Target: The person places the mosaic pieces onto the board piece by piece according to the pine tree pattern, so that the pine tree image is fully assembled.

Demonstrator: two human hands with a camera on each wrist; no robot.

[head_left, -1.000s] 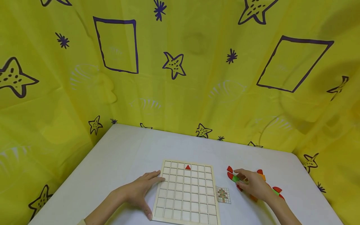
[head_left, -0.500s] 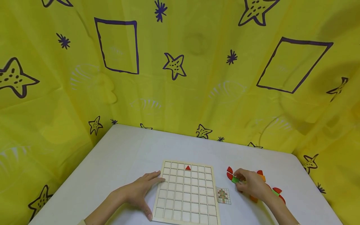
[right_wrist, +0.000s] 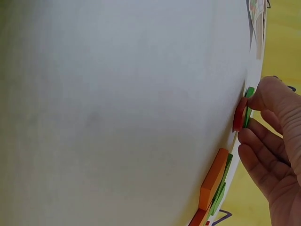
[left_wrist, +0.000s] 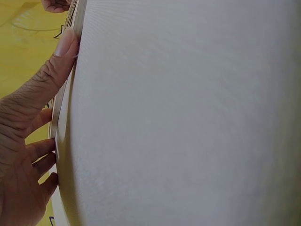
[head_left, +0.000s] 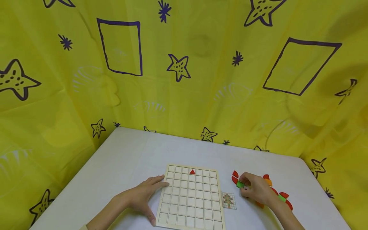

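My left hand steadies the left edge of a pale wooden grid board, thumb at the near corner and fingers spread along the side. A single red triangle sits in the top row of the board. To the right, my right hand pinches a green square block between thumb and fingertips, low over the table. Two red quarter-round pieces lie just left of it. In the right wrist view a curved red piece stands close under the thumb, in front of the green block.
A small pattern card with a tree picture lies by the board's right edge. Around and partly under my right forearm are orange, green and red pieces. A yellow patterned curtain surrounds the white table.
The right thumb and fingertips have closed in on the green block, and the red piece by the thumb is now hidden in the head view. The left hand and board have stayed put.
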